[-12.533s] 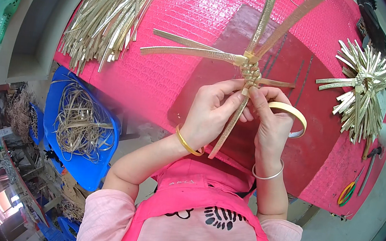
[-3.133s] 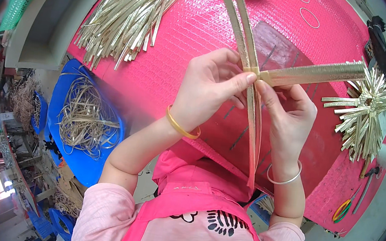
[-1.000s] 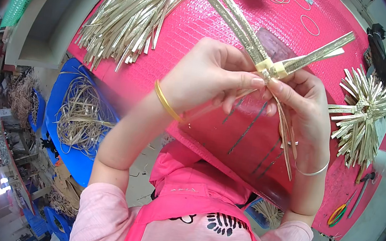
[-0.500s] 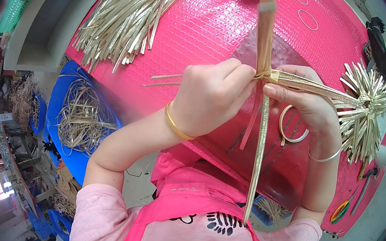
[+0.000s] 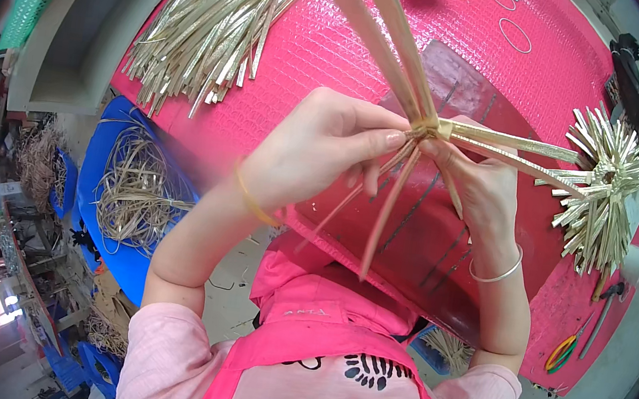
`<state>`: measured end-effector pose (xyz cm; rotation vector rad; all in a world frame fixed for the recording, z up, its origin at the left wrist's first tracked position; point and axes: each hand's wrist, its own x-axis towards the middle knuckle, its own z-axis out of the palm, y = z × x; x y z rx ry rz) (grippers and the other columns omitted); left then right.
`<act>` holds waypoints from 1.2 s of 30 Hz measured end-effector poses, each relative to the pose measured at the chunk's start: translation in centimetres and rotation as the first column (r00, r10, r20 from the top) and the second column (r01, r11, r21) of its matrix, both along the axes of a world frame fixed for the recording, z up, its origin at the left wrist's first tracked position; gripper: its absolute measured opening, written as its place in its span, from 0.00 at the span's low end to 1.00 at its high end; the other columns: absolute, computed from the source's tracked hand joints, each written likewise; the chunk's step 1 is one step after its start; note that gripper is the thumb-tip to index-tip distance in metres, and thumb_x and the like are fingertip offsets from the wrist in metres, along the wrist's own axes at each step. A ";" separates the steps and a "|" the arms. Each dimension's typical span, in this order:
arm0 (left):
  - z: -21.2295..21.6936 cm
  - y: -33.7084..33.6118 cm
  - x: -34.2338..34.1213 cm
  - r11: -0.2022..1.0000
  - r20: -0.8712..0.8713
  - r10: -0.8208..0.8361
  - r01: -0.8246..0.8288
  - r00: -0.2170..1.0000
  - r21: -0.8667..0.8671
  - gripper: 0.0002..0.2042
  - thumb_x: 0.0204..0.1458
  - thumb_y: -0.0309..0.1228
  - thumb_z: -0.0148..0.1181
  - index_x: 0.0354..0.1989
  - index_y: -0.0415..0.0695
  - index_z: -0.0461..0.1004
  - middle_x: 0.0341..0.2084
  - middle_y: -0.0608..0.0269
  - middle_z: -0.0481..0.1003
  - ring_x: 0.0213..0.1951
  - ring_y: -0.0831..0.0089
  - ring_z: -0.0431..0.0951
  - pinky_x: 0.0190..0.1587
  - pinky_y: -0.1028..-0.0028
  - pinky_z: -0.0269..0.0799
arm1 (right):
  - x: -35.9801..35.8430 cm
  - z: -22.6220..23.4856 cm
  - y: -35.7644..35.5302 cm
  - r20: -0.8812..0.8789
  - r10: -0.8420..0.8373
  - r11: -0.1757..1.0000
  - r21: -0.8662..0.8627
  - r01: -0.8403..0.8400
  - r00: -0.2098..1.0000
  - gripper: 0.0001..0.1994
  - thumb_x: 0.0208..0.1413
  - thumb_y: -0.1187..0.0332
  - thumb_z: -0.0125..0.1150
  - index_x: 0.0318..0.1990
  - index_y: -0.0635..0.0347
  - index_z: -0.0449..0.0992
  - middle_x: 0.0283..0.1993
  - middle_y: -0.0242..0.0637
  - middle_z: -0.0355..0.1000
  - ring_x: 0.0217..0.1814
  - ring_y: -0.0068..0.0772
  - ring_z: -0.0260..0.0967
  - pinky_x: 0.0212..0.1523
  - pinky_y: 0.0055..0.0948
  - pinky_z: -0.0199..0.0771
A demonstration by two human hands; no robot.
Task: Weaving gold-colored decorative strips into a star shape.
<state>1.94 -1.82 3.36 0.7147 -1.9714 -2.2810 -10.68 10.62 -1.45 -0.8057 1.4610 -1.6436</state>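
Note:
A woven knot of flat gold strips (image 5: 428, 127) is held above the dark red board (image 5: 483, 245), its long ends spreading out several ways. My left hand (image 5: 335, 141) is closed, thumb and forefinger pinching the strips at the knot's left side. From the right, my right hand (image 5: 487, 185) grips the knot's lower right side between thumb and fingers, some of which are hidden behind the strips. Two ends slant to the upper left, others run right, and several hang below with pinkish undersides.
A pile of cut gold strips (image 5: 204, 31) lies on the pink table cover (image 5: 340, 41) at far left. To the right is a gold strip cluster (image 5: 608, 185), with scissors (image 5: 560, 352) nearer me. A blue bin (image 5: 113, 237) holds tangled strips. Rubber bands (image 5: 514, 35) lie at the back.
The knot has turned: ends that stood straight up now lean to the upper left and spread apart. The long strip no longer hangs to my apron. My right hand has shifted left.

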 end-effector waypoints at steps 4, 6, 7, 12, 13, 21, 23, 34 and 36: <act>-2.2 -0.8 0.3 0.868 -0.131 0.101 -0.152 0.986 -0.473 0.06 0.37 0.24 0.57 0.27 0.38 0.73 0.18 0.59 0.71 0.20 0.74 0.72 0.21 0.79 0.65 | 1.0 0.6 -0.1 -0.012 0.006 1.000 0.013 -0.006 1.000 0.09 0.44 0.74 0.56 0.34 0.68 0.71 0.29 0.35 0.70 0.26 0.19 0.65 0.27 0.16 0.65; -2.4 -1.0 0.1 0.744 -0.266 0.004 -0.180 0.964 -0.643 0.06 0.37 0.22 0.57 0.26 0.36 0.73 0.18 0.59 0.71 0.20 0.76 0.72 0.23 0.81 0.66 | 0.9 0.9 -0.2 0.410 0.040 0.999 -0.019 -0.035 0.911 0.08 0.45 0.74 0.55 0.33 0.69 0.69 0.29 0.37 0.69 0.27 0.21 0.66 0.26 0.17 0.67; -2.5 -1.0 -0.1 0.587 -0.369 -0.119 -0.234 0.922 -0.775 0.05 0.38 0.19 0.57 0.26 0.34 0.72 0.18 0.60 0.72 0.21 0.78 0.72 0.24 0.82 0.67 | 0.9 0.9 -0.2 0.409 0.039 0.999 -0.018 -0.034 0.912 0.08 0.45 0.74 0.55 0.33 0.69 0.69 0.29 0.37 0.69 0.27 0.21 0.66 0.26 0.17 0.67; -2.0 1.1 0.3 0.859 -0.196 0.154 -0.230 0.968 -0.458 0.05 0.40 0.19 0.55 0.28 0.33 0.71 0.23 0.60 0.73 0.27 0.79 0.73 0.28 0.82 0.68 | 1.3 0.5 -0.2 0.475 0.085 0.988 -0.156 -0.011 0.876 0.07 0.45 0.74 0.55 0.31 0.69 0.69 0.29 0.38 0.69 0.26 0.22 0.67 0.26 0.18 0.69; -1.4 1.1 0.4 0.859 -0.196 0.153 -0.228 0.969 -0.457 0.05 0.40 0.19 0.55 0.28 0.33 0.71 0.23 0.60 0.73 0.27 0.79 0.73 0.28 0.82 0.68 | 1.6 0.6 -0.1 0.393 0.018 0.990 -0.135 0.038 0.919 0.06 0.45 0.75 0.54 0.31 0.68 0.69 0.28 0.37 0.69 0.26 0.22 0.67 0.27 0.18 0.69; -1.8 0.0 -0.2 0.769 -0.217 0.065 -0.188 0.974 -0.611 0.06 0.44 0.22 0.53 0.30 0.31 0.69 0.20 0.61 0.72 0.22 0.79 0.73 0.25 0.84 0.68 | 1.3 0.6 -1.0 -0.280 -0.181 0.983 -0.027 0.181 0.943 0.04 0.42 0.76 0.57 0.25 0.67 0.70 0.25 0.32 0.70 0.23 0.17 0.65 0.22 0.19 0.65; -0.2 -1.1 -0.9 0.988 0.050 -0.031 0.023 0.998 0.155 0.06 0.46 0.25 0.52 0.27 0.33 0.68 0.16 0.64 0.70 0.16 0.80 0.70 0.18 0.86 0.64 | 1.1 0.0 -1.0 -0.785 -0.365 0.931 -0.306 0.199 0.500 0.04 0.41 0.77 0.57 0.24 0.68 0.70 0.23 0.31 0.68 0.21 0.15 0.62 0.20 0.20 0.62; -3.0 1.6 -2.0 0.945 -0.261 0.326 -0.310 0.909 0.102 0.08 0.45 0.24 0.53 0.29 0.30 0.66 0.19 0.58 0.71 0.15 0.78 0.70 0.16 0.83 0.66 | 1.2 1.1 -0.7 0.195 -0.151 0.981 -0.090 0.171 0.969 0.09 0.44 0.77 0.54 0.35 0.71 0.69 0.27 0.39 0.70 0.24 0.22 0.67 0.25 0.15 0.66; -1.9 0.7 -1.5 0.975 -0.130 0.140 -0.113 0.982 0.193 0.10 0.44 0.24 0.53 0.31 0.28 0.67 0.20 0.57 0.71 0.17 0.77 0.72 0.18 0.83 0.67 | 0.1 1.0 -0.4 0.257 -0.079 0.995 -0.037 0.092 0.963 0.09 0.45 0.76 0.54 0.35 0.71 0.69 0.27 0.40 0.70 0.24 0.23 0.67 0.25 0.16 0.67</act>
